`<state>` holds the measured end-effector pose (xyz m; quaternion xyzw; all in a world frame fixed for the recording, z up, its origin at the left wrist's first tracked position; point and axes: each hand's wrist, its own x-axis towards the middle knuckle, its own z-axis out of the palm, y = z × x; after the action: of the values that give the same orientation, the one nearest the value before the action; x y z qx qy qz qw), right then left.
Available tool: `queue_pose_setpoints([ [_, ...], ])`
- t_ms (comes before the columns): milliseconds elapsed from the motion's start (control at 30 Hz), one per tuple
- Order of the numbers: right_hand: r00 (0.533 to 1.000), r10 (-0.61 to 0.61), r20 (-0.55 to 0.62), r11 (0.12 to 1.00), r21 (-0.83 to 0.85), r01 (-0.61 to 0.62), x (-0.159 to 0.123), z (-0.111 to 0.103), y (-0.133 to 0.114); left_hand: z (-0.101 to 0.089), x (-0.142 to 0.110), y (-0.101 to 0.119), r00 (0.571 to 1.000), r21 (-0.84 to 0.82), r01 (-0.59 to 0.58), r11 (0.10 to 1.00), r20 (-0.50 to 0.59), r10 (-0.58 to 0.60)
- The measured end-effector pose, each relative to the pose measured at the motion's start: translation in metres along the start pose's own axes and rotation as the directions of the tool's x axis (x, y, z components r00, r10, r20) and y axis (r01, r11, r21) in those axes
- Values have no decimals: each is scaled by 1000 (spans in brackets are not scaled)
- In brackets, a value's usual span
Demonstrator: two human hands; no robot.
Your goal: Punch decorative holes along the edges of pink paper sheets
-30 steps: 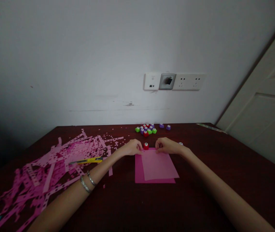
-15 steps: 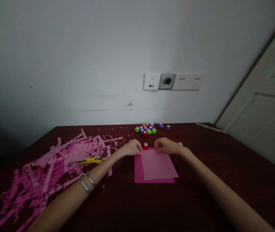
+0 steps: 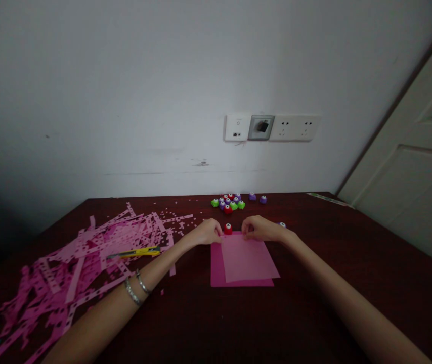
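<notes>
A light pink sheet of paper [image 3: 248, 260] lies slightly turned over a darker pink sheet [image 3: 216, 270], which shows along the left and bottom sides. My left hand [image 3: 209, 231] pinches the light sheet's upper left corner between thumb and finger. At its upper right, my right hand [image 3: 257, 228] grips the far edge of the same sheet with curled fingers. Between the two hands, just beyond the paper, stands a small red craft punch [image 3: 228, 229]. A purple punch [image 3: 282, 225] is partly hidden behind my right wrist.
Several red, purple and green punches [image 3: 227, 209] cluster near the wall. Punched pink paper strips [image 3: 72, 273] and tiny cut-outs cover the table's left side, with a yellow utility knife [image 3: 140, 251] on them. A ruler-like strip [image 3: 330, 200] lies at the back right.
Almost nothing differs. Both hands keep their hold on the light pink sheet, and the whole view has shifted very slightly.
</notes>
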<state>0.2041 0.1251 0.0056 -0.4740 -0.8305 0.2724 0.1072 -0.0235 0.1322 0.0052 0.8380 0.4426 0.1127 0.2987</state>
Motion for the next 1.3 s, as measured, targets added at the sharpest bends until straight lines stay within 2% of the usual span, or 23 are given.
queue_pose_setpoints([
  [300,1000,-23,-14,1000,6,23,-1,0,-3,7,6,-8,1000,-86,3,996,-6,-4],
  [467,999,-45,-15,999,-18,45,-3,-5,-6,0,5,-9,999,-117,-30,993,34,35],
  [633,999,-36,-13,999,-27,35,-4,-6,-8,-7,6,-12,1000,-132,-18,991,14,20],
  [833,998,-53,-38,998,-43,51,-2,-3,-8,-7,5,-13,1000,-124,9,992,5,-9],
  [1133,1000,6,-28,998,-55,-7,2,1,-3,-2,6,-11,997,-30,42,999,-57,-44],
  [1300,999,32,-34,999,-35,-34,2,1,-2,0,8,-15,998,-33,34,999,-58,-35],
])
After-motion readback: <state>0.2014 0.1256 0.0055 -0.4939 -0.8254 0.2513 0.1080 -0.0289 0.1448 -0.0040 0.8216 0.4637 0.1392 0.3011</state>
